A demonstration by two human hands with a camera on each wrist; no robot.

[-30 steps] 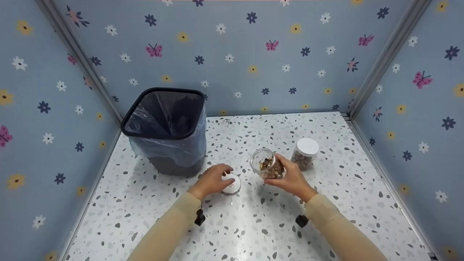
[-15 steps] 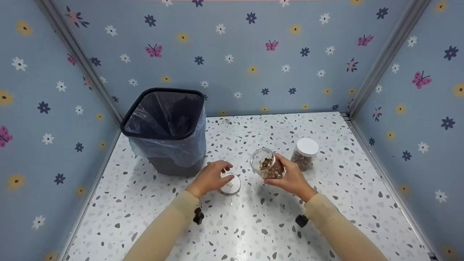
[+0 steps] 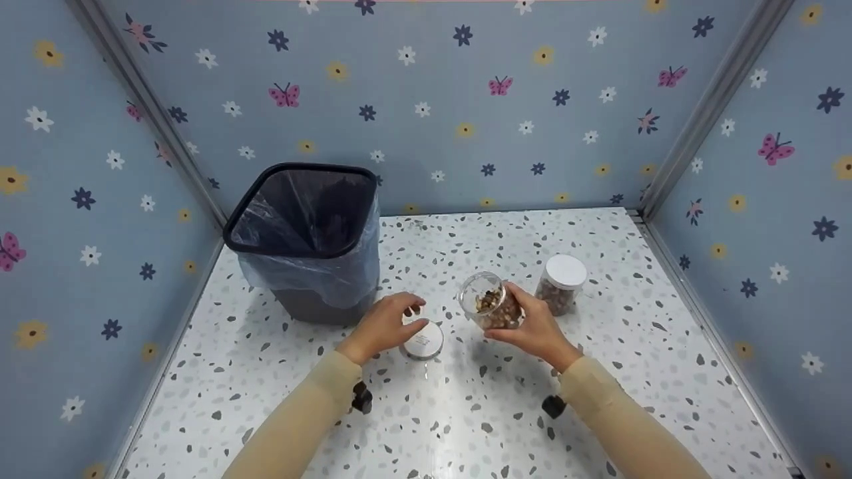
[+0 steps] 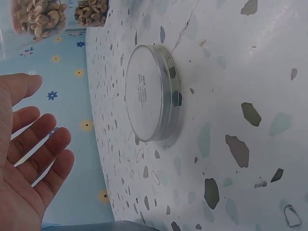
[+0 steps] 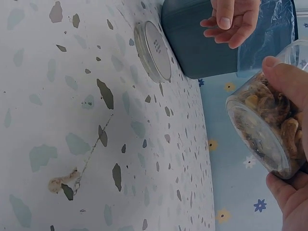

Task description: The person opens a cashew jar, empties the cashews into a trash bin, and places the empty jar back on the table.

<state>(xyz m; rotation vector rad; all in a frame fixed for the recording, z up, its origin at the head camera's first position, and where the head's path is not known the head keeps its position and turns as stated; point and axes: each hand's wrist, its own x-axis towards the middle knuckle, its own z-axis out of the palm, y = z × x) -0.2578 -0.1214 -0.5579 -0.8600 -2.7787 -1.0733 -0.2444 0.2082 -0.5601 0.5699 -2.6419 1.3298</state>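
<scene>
My right hand [image 3: 532, 329] grips a clear open jar [image 3: 489, 303], its mouth tilted up and to the left. Curved brown pieces that look like nuts [image 5: 272, 108] fill its lower part. On the table below my left hand [image 3: 385, 324] lies a round white lid [image 3: 425, 340] with a clear rim; small print shows on its face in the left wrist view. The fingers of that hand are loosely bent, apart from the lid, holding nothing. A second jar [image 3: 556, 299], capped with a white lid [image 3: 566, 271] and holding similar brown pieces, stands upright behind my right hand.
A grey bin [image 3: 326, 307] with a black rim and a thin plastic liner [image 3: 346, 273] stands at the back left. Flower-patterned blue walls [image 3: 439, 80] enclose the speckled white table [image 3: 452, 426] at the back and both sides.
My left hand has drawn slightly up and left from the lid, so more of the lid's face shows. The jar in my right hand stays in nearly the same place.
</scene>
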